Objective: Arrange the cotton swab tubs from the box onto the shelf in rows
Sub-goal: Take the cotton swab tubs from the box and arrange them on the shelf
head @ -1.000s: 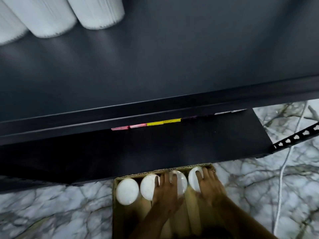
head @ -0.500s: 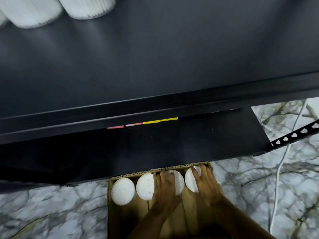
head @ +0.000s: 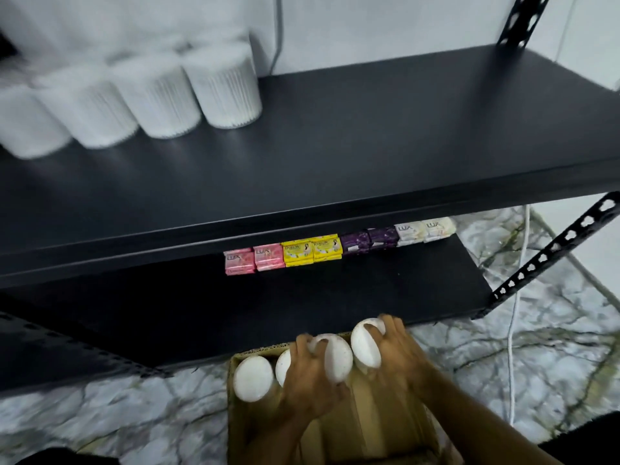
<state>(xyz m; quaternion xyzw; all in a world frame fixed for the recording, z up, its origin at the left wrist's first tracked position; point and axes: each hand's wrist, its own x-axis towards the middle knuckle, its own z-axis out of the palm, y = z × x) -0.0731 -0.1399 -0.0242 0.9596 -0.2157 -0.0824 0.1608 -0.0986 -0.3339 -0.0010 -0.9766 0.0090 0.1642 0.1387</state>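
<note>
A cardboard box (head: pixel 375 431) stands on the floor below the shelf unit. My left hand (head: pixel 310 377) grips a white-lidded cotton swab tub (head: pixel 337 359), lifted above the box rim. My right hand (head: pixel 397 354) grips another tub (head: pixel 364 347), also raised. Two more tubs (head: pixel 253 377) stay upright in the box at the left, one partly hidden behind my left hand. Several swab tubs (head: pixel 221 85) stand in rows at the back left of the black upper shelf (head: pixel 385 139).
A lower black shelf (head: pixel 335 297) carries a row of soap packets (head: pixel 312 251) in pink, yellow, purple and white. Perforated black uprights (head: pixel 550 253) frame the right side. A white cable (head: pixel 513 330) runs down over the marble floor (head: pixel 503 357).
Both hands have closed round a tub each and lifted them out of the box. The view has tilted up, showing more of the upper shelf and the soap row.
</note>
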